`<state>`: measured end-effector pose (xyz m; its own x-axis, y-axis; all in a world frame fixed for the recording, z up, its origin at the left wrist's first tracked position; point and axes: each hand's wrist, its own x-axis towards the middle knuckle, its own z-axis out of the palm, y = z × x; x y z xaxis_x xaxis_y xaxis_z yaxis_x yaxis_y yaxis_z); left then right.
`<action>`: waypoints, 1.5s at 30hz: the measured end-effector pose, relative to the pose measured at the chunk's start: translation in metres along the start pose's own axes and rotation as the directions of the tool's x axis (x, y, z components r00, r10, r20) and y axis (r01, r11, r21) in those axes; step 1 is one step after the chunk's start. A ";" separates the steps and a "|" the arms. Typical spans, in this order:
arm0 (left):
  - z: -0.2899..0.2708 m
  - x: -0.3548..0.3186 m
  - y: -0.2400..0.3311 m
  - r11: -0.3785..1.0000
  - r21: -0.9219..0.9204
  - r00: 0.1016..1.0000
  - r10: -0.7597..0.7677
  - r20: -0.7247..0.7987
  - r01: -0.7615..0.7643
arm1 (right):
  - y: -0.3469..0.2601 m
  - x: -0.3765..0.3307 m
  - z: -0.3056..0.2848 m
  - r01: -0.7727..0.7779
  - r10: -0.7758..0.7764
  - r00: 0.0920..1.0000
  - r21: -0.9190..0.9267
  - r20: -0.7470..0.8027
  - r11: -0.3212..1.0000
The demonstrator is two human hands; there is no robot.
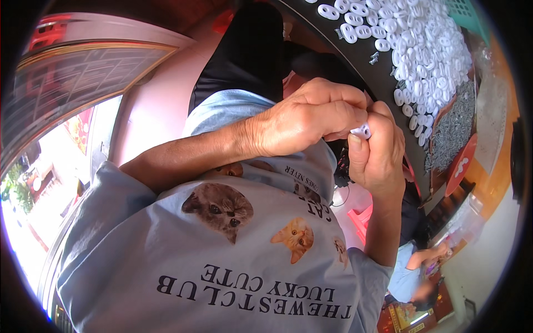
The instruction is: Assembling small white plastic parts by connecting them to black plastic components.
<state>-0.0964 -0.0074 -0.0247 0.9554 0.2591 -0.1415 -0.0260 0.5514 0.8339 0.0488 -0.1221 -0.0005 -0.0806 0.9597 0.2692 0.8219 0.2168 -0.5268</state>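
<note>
This looks like a small workroom for hand assembly, possibly in a home or shopfront; which of the two cannot be told. The workshop side shows on the dark tabletop [373, 72] at right: a large loose heap of white two-holed pieces [425, 61] lies beside a mound of small grey metal parts [452, 130], with a green openwork basket [465, 16] at the far edge. Farther off to the right, another person [408, 275] in a light blue top has arms stretched out. The homelier side is the pinkish floor [161, 100] and, at left, a bright opening [55, 161] with greenery [19, 191] outside.
</note>
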 end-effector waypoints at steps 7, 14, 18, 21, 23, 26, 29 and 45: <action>-0.001 -0.001 -0.002 0.998 0.057 1.000 0.017 0.022 -0.018 | 0.002 -0.002 0.002 0.032 -0.032 0.999 0.002 -0.035 0.999; -0.002 -0.001 -0.005 0.997 -0.011 0.996 0.080 0.032 -0.079 | 0.005 -0.005 -0.005 0.028 -0.029 0.999 -0.047 -0.024 0.999; -0.002 0.001 -0.008 0.994 -0.065 0.995 0.095 0.039 -0.093 | 0.010 -0.006 -0.005 0.036 -0.037 0.997 -0.021 -0.068 0.999; -0.003 0.002 -0.008 0.992 -0.029 0.991 0.124 0.051 -0.123 | 0.005 -0.006 -0.010 0.024 -0.027 0.996 -0.031 -0.085 0.999; -0.002 0.002 -0.004 0.997 -0.023 0.995 0.075 0.070 -0.074 | 0.004 -0.008 -0.012 0.017 -0.023 0.995 -0.066 -0.092 0.998; -0.002 0.005 -0.009 0.995 -0.034 0.990 0.098 0.102 -0.095 | 0.001 -0.009 -0.009 0.008 -0.006 0.991 0.015 -0.137 1.000; 0.002 0.007 -0.008 0.998 -0.032 0.994 0.061 0.086 -0.058 | -0.003 -0.012 -0.008 -0.091 0.122 0.976 0.172 -0.180 0.981; 0.013 0.020 -0.011 0.996 0.083 0.999 0.023 0.035 -0.026 | -0.005 -0.047 -0.043 -0.474 0.729 0.583 0.578 -0.359 0.664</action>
<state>-0.0730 -0.0188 -0.0293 0.9643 0.2439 -0.1037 -0.0260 0.4766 0.8787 0.0723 -0.1758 0.0240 0.7545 0.6533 0.0627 0.2583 -0.2079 -0.9434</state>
